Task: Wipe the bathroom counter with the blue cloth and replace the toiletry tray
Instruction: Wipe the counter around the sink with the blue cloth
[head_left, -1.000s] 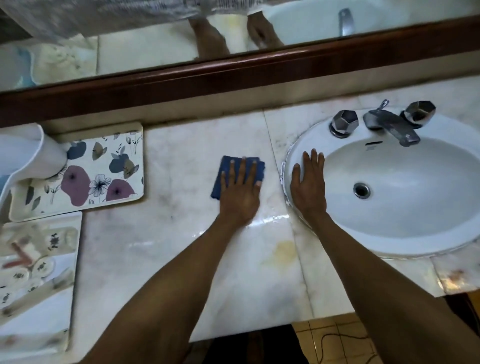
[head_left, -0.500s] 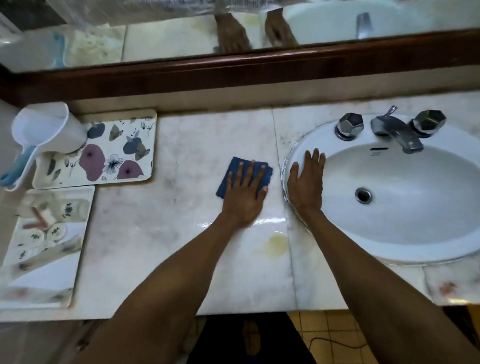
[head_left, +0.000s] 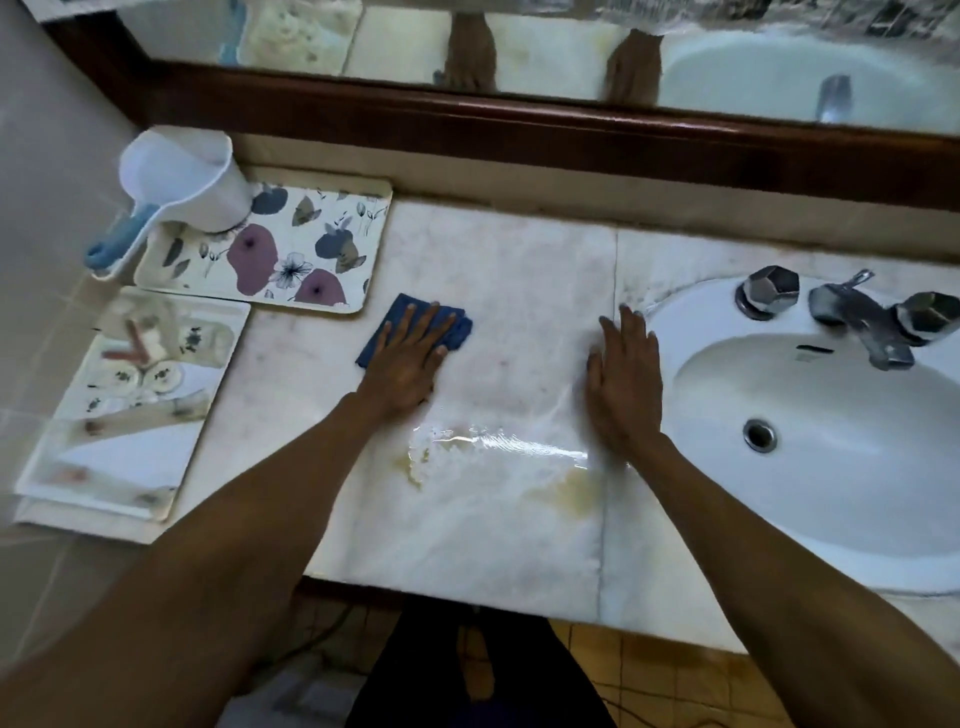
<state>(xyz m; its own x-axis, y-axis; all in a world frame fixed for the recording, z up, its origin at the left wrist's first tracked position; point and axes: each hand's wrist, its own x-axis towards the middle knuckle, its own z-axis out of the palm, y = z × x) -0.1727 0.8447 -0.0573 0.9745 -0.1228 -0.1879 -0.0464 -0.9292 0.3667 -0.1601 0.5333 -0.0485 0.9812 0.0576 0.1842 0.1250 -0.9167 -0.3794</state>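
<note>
A folded blue cloth (head_left: 457, 325) lies on the pale marble counter (head_left: 519, 270), left of centre. My left hand (head_left: 410, 358) presses flat on it, fingers spread, covering most of it. My right hand (head_left: 623, 384) rests flat and empty on the counter beside the sink's left rim. A floral toiletry tray (head_left: 311, 260) sits at the back left, its right end close to the cloth. A white scoop with a blue handle (head_left: 182, 182) stands on the tray's left end. A wet, shiny streak with yellowish stains (head_left: 498, 447) runs between my wrists.
A white oval sink (head_left: 831, 467) with chrome taps (head_left: 852, 312) fills the right side. A second, pale tray (head_left: 135, 410) lies at the counter's left front corner. A wooden-framed mirror (head_left: 519, 124) runs along the back. The counter's front edge is near my forearms.
My left hand has slid the blue cloth leftward, away from the sink and close to the floral tray. My right hand stays by the sink rim. The view has shifted.
</note>
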